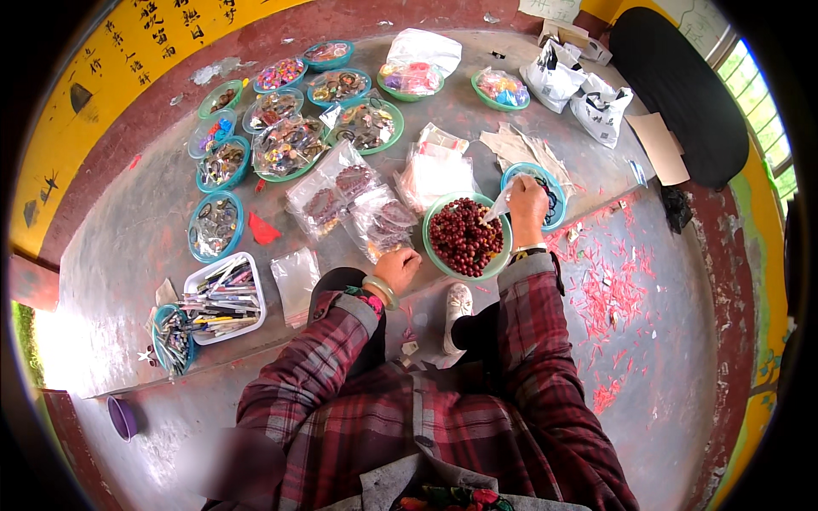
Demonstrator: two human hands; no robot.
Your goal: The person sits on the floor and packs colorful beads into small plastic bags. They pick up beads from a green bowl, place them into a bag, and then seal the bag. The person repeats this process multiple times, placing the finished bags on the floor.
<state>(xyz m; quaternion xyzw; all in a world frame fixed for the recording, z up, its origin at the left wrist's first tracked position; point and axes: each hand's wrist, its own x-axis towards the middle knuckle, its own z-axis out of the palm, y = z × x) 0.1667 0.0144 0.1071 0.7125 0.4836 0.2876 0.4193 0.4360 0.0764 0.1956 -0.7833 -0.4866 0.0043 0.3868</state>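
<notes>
Dark red round beads fill a pale green bowl in front of me. Above the bowl's right side, my right hand is closed on a small piece of clear plastic, which looks like a bag. Behind that hand stands a blue basket of dark loops, partly covered. My left hand is curled shut beside the bowl, at the near edge of clear bags holding dark red beaded strands. Whether its fingers grip anything is hidden.
Several baskets of small packaged goods stand left and behind. A white tray of pens sits at left, by flat clear bags. A stack of clear packets lies behind the bowl. Red scraps litter the floor at right.
</notes>
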